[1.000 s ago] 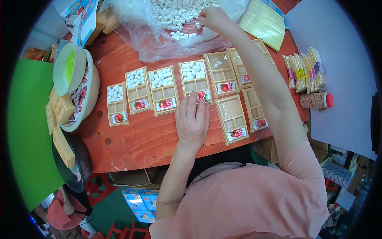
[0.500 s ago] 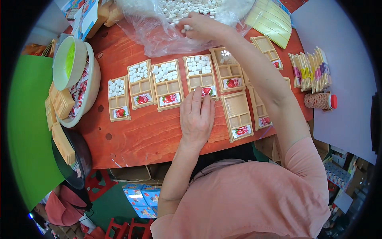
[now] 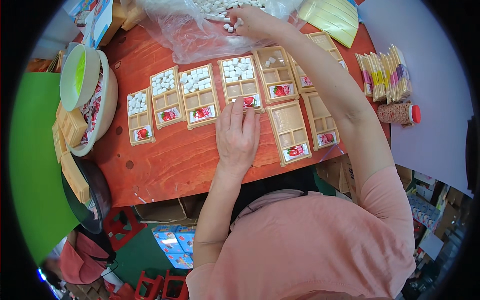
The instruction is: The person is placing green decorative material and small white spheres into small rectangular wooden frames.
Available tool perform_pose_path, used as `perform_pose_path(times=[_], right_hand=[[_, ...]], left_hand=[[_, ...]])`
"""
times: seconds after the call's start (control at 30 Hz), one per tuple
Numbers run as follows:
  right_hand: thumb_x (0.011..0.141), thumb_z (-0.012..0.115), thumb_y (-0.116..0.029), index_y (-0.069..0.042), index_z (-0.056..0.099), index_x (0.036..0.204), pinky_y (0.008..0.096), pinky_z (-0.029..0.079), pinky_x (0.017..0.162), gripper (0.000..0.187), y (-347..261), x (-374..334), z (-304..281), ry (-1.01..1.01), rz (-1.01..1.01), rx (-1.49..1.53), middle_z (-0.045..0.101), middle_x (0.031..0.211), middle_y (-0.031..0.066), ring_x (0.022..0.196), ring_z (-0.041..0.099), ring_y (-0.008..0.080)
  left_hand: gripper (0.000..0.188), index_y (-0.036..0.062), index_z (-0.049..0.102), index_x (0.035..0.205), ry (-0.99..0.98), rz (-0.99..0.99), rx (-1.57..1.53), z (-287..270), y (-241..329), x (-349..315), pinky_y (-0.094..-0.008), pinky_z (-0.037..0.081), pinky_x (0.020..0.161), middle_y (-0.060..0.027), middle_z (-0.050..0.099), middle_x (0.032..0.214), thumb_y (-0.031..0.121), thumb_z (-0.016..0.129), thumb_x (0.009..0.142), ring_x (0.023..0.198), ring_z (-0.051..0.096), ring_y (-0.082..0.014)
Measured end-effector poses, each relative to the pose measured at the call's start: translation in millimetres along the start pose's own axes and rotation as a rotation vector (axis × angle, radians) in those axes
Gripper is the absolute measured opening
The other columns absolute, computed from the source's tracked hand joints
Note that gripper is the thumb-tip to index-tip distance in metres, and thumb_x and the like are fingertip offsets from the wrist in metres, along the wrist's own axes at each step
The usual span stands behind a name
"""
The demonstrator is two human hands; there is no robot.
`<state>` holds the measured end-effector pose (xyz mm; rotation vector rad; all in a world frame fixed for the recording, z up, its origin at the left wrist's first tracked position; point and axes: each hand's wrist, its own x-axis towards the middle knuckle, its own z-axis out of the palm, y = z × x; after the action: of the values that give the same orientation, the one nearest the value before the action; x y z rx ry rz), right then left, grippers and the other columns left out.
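My right hand is at the near edge of a clear plastic bag of white marshmallows, fingers curled round a few. A couple of loose marshmallows show just beside its fingertips. My left hand lies with fingers stretched out at the near end of a beige compartment tray, fingertips over its strawberry-printed packet. That tray's large far compartment is full of marshmallows. The tray to its right has only a few marshmallows.
Three marshmallow-filled trays stand to the left, and more trays to the right. Bowls with packets and a green item stand at far left. Wrapped sticks, a red-lidded jar and yellow sheets lie right.
The whole view has shifted slightly, so the trays appear further left and higher. My right hand stays at the bag's marshmallows, its fingers shifted; my left hand keeps its place on the tray.
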<state>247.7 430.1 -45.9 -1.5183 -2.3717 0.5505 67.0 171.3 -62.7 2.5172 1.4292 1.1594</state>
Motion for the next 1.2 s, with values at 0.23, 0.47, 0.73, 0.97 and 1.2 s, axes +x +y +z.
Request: perform_pose_path(times=[0.23, 0.47, 0.73, 0.97, 1.2], right_hand=[[0.082, 0.072, -0.016, -0.008, 0.069, 0.105, 0.0373, 0.054, 0.069, 0.024, 32.2, 13.4, 6.0, 0.092, 0.055, 0.197, 0.068, 0.089, 0.0117, 0.08, 0.066, 0.0243], [0.087, 0.072, -0.016, -0.004, 0.066, 0.11, 0.0317, 0.049, 0.055, 0.026, 18.3, -13.9, -25.9, 0.017, 0.267, 1.128, 0.064, 0.087, 0.0037, 0.062, 0.055, 0.0132], [0.089, 0.07, -0.012, -0.004, 0.063, 0.112, 0.0288, 0.05, 0.065, 0.025, 14.8, -47.0, -52.7, 0.028, 0.199, 1.358, 0.062, 0.094, 0.0027, 0.074, 0.058, 0.0102], [0.092, 0.069, -0.013, -0.008, 0.063, 0.11, 0.0214, 0.047, 0.062, 0.019, -0.9, -102.0, -69.7, -0.143, 0.168, 1.421, 0.061, 0.094, -0.0005, 0.075, 0.057, 0.0053], [0.091, 0.069, -0.016, -0.01, 0.065, 0.101, 0.0241, 0.046, 0.064, 0.012, -10.5, -127.3, -47.1, -0.104, 0.138, 0.744, 0.059, 0.083, -0.0039, 0.076, 0.056, 0.0041]], left_hand=[[0.02, -0.0022, 0.068, 0.1, 0.08, 0.082, -0.049, -2.9, 2.9, 41.2, -0.0459, 0.049, 0.087, -0.0186, 0.062, 0.12, 0.006, 0.073, 0.082, 0.108, 0.059, -0.0347], [0.022, 0.0009, 0.07, 0.099, -0.066, 0.092, 0.244, 30.3, -60.4, 137.4, -0.0457, 0.049, 0.081, -0.019, 0.064, 0.114, 0.004, 0.064, 0.078, 0.102, 0.06, -0.0337], [0.014, 0.0037, 0.075, 0.074, -0.213, 0.182, 0.411, 41.2, -102.1, 191.2, -0.0454, 0.051, 0.077, -0.0159, 0.071, 0.079, 0.007, 0.061, 0.078, 0.085, 0.066, -0.0341], [0.014, 0.0053, 0.076, 0.081, 0.157, -0.001, 0.305, 24.0, -111.4, 245.9, -0.0461, 0.051, 0.079, -0.0138, 0.073, 0.085, 0.01, 0.062, 0.08, 0.086, 0.066, -0.0342], [0.014, 0.008, 0.076, 0.088, 0.265, -0.007, 0.285, 31.8, -99.8, 190.6, -0.0447, 0.048, 0.085, -0.0101, 0.073, 0.091, 0.009, 0.063, 0.082, 0.093, 0.063, -0.0312]])
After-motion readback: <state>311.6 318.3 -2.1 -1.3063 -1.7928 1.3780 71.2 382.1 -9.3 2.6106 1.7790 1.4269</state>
